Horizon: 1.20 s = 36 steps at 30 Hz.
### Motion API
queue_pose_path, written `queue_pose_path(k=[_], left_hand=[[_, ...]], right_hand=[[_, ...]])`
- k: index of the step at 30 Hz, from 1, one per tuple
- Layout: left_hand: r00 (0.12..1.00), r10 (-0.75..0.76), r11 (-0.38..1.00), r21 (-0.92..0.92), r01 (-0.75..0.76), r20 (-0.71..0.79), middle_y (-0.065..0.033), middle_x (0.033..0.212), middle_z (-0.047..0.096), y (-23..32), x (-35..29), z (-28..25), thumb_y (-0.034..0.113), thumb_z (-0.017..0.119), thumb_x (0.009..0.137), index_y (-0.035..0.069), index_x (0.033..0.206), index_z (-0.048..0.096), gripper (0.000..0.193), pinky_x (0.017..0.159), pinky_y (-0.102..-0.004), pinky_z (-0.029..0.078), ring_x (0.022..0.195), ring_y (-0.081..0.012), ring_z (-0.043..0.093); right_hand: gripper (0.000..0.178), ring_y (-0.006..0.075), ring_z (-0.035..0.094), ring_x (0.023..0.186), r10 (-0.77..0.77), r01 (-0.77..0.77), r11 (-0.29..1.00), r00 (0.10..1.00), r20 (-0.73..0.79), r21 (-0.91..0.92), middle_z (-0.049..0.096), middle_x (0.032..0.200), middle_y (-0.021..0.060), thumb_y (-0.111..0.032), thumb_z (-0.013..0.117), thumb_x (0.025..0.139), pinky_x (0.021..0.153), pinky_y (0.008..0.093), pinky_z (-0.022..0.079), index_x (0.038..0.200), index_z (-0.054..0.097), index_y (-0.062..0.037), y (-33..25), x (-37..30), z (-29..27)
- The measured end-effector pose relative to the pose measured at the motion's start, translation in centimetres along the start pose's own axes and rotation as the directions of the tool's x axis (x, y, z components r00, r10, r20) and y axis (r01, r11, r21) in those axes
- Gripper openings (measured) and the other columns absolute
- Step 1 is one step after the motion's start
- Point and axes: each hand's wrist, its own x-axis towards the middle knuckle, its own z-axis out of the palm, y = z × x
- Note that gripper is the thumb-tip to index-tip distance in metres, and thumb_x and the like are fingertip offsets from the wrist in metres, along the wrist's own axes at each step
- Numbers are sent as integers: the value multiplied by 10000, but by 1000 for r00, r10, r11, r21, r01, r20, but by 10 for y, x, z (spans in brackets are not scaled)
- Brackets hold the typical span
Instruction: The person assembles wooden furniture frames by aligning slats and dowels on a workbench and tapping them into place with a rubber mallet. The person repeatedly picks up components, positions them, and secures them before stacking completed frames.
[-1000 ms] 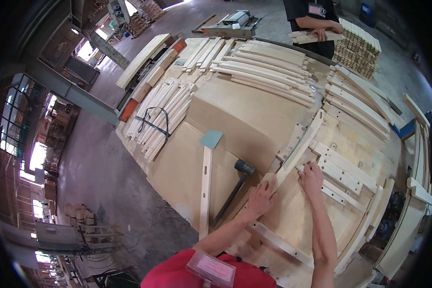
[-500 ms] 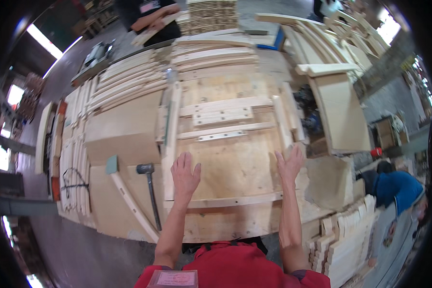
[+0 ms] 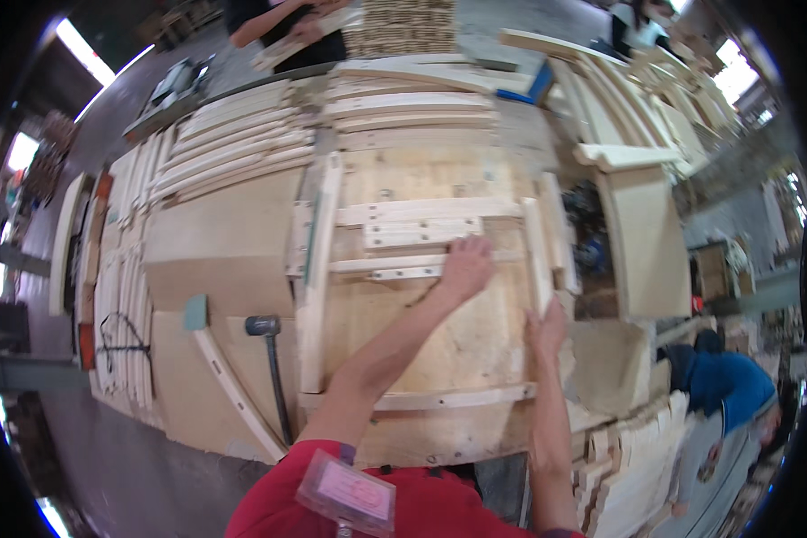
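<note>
- I'm seeing the mallet (image 3: 275, 366) lying clear of the straight, pale left rail (image 3: 320, 269).
- Bare worktop (image 3: 448, 345) is opening between the rails.
- My left grip (image 3: 468, 267) is overlying the thin slat (image 3: 377, 264); whether clamped, I can't tell.
- My right grip (image 3: 547, 330) is resting clamped on the right rail (image 3: 537, 251), low down.

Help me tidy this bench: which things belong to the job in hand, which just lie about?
In the job, apparently:
- thin rail, at the left hand
- right side bar, at the right hand
- left side bar

Lying about, seemingly:
- strapped bundle of wooden strips
- black mallet, untouched
</note>
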Motion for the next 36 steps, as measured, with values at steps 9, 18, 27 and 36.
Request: queue_pose_path(k=[9, 18, 27, 36], left_hand=[[996, 37, 999, 24, -35, -76, -96, 1024, 560, -23, -12, 16, 201, 647, 855, 36, 1001, 660, 221, 889, -409, 418, 1035, -269, 530], [994, 21, 999, 29, -18, -109, -66, 1005, 572, -30, -7, 36, 251, 673, 877, 85, 1030, 660, 227, 839, -404, 410, 996, -240, 544], [993, 34, 996, 80, -24, -117, -69, 1014, 573, -30, -6, 34, 272, 686, 877, 68, 1048, 656, 268, 834, -398, 406, 992, -240, 541], [998, 40, 994, 103, -35, -51, -82, 1030, 567, -37, -7, 35, 225, 640, 876, 51, 1076, 665, 266, 854, -414, 394, 1012, -251, 529]], right_hand=[[661, 455, 621, 1063, -93, 83, 994, 982, -165, -67, 661, 1118, 265, -163, 809, 747, 918, 505, 484, 1324, 562, 43, 1, -5, 13], [567, 447, 603, 1026, -19, 16, 1000, 995, -101, -25, 646, 1067, 238, -184, 786, 771, 891, 489, 484, 1269, 583, -4, -3, 13, 21], [693, 420, 593, 1111, -51, 24, 983, 988, -144, -180, 620, 1208, 236, -255, 786, 812, 948, 483, 483, 1382, 529, 42, -6, 5, 41], [699, 449, 588, 1112, -61, 48, 987, 995, -81, -155, 613, 1220, 277, -254, 768, 827, 957, 497, 478, 1401, 509, 47, -6, 7, 43]])
